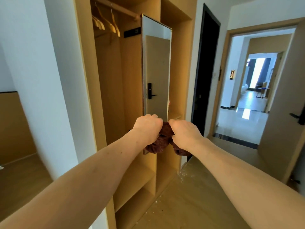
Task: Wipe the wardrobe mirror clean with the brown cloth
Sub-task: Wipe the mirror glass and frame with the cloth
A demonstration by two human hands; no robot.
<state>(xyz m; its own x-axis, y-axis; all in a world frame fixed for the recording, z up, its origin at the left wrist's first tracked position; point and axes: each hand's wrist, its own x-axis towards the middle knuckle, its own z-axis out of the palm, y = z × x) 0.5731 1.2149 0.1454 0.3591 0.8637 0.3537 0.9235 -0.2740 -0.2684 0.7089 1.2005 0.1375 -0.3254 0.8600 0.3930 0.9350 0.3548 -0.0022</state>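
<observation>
Both hands, left (147, 128) and right (184, 133), grip the bunched brown terry cloth (162, 142); I'd flatten it before pressing onto the tall metal-framed wardrobe mirror (156, 76).

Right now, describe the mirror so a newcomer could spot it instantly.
Find the open wooden wardrobe left of the dark doorway. The mirror is the tall narrow panel standing out from its middle, right of the wooden hangers. It alone is glossy, metal-framed and reflects a door with a black handle.

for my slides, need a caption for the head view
Both hands, left and right, bunch the brown cloth before the wardrobe mirror.
</observation>
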